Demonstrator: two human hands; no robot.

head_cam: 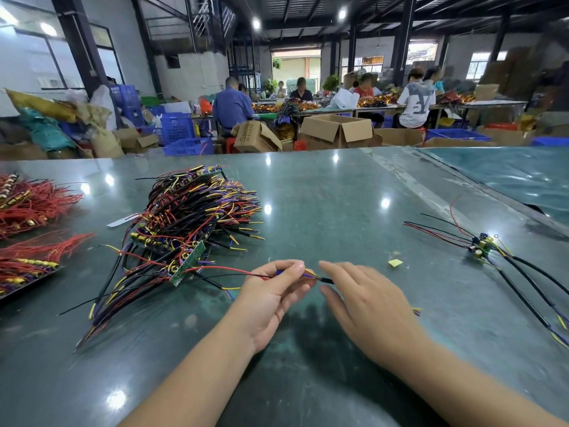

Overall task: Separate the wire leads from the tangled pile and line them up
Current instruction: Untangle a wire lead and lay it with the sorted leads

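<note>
A tangled pile of wire leads (191, 223), black, red, yellow and purple with small green circuit boards, lies left of centre on the dark green table (338, 195). My left hand (271, 294) pinches one wire lead (228, 271) whose red and black wires stretch back toward the pile. My right hand (366, 300) hovers just to the right with fingers relaxed, close to the lead's black sheathed end (326, 280). A few separated leads (498, 257) lie side by side at the right.
Bundles of red wires (34, 211) lie at the table's left edge. A small yellow scrap (395, 262) sits near the middle. Behind the table stand cardboard boxes (335, 131), blue crates (187, 146) and several seated people at other benches.
</note>
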